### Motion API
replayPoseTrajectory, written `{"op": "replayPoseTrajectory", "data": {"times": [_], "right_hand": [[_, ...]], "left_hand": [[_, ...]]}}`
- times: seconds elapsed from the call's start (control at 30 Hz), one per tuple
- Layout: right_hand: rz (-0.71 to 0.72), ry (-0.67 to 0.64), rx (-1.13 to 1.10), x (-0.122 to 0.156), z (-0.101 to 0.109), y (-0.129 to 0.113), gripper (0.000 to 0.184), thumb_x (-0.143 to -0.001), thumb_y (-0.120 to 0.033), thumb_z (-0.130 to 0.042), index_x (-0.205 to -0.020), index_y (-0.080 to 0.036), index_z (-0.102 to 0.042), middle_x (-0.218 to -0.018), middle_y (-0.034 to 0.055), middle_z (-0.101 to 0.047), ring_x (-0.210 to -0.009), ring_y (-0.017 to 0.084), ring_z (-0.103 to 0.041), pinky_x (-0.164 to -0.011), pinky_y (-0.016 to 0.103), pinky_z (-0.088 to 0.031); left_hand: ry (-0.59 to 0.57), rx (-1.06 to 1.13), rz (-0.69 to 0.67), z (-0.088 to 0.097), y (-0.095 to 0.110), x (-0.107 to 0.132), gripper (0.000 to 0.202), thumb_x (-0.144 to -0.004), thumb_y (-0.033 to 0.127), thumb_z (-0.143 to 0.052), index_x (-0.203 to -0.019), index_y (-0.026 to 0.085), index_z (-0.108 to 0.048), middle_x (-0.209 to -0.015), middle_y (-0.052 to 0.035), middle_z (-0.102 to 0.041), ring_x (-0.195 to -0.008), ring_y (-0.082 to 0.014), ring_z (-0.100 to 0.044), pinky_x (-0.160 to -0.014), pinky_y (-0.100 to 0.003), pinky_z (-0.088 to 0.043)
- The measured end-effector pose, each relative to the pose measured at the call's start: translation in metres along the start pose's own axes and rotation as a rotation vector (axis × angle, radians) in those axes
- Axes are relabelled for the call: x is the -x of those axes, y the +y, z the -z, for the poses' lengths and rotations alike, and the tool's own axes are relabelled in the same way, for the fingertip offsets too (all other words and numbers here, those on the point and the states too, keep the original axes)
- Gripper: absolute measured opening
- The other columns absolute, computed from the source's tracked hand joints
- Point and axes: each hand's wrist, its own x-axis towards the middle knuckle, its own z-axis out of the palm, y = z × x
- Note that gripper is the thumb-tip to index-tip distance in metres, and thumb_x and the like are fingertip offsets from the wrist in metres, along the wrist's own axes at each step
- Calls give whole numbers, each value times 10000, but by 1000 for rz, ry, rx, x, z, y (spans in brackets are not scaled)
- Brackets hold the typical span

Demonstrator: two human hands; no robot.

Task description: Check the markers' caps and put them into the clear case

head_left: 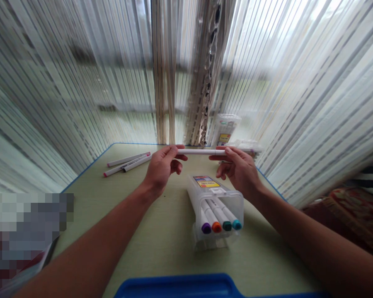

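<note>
A white marker (199,152) is held level above the table, one end in each hand. My left hand (165,163) pinches its left end between thumb and fingers. At the other end, my right hand (238,165) grips it the same way. Below and between them lies a clear plastic marker case (191,194), its open end facing me. Several white markers inside show purple, orange, dark green and light blue (236,224) ends. Left of my left hand, a few loose white markers with pink ends (129,159) rest on the table.
The pale green table (90,207) has a blue edge. A blue tray-like piece (177,285) sits at the near edge. Another clear case (226,128) stands at the back right, with a clear item beside it. Striped string curtains (118,74) hang behind. Patterned fabric (354,211) lies at right.
</note>
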Motion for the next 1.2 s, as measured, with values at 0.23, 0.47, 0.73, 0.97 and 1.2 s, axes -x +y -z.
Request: {"op": "replayPoseTrajectory", "data": {"times": [0.23, 0.47, 0.73, 0.97, 1.2], "right_hand": [[12, -12, 22, -1, 1, 1, 312, -826, -428, -709, -1006, -179, -652, -830, 76, -780, -394, 132, -626, -334, 216, -387], [46, -9, 37, -1, 2, 4, 333, -811, -429, -752, -1007, -179, -655, -837, 65, -780, -396, 112, -619, -336, 201, -406], [83, -11, 59, -1, 1, 5, 366, -754, -427, -814, -972, -167, -675, -789, 51, -765, -380, 98, -606, -326, 185, -388], [79, -19, 97, -1, 3, 5, 386, -718, -419, -845, -967, -163, -696, -774, 55, -765, -382, 100, -599, -337, 198, -399], [89, -25, 105, -2, 3, 6, 367, -720, -424, -842, -933, -164, -695, -759, 52, -763, -379, 96, -587, -336, 201, -395]], "left_hand": [[-2, -21, -23, 0, 0, 0, 233, -876, 297, -635, -1015, 117, -688, -715, -53, -696, -449, -81, -526, -448, -211, -427], [-7, -59, -36, 1, -1, 0, 277, -827, 339, -714, -980, 109, -699, -704, -45, -692, -452, -68, -514, -449, -207, -414], [-27, -118, -77, 1, -1, 0, 354, -753, 342, -795, -978, 90, -692, -693, -34, -685, -456, -65, -508, -437, -206, -395], [-43, -157, -95, 1, -1, 2, 437, -685, 394, -853, -963, 87, -714, -646, -17, -661, -453, -68, -503, -432, -210, -382], [-50, -223, -113, 2, -1, 2, 415, -690, 429, -844, -912, 102, -719, -610, -10, -644, -445, -72, -493, -433, -212, -374]]}}
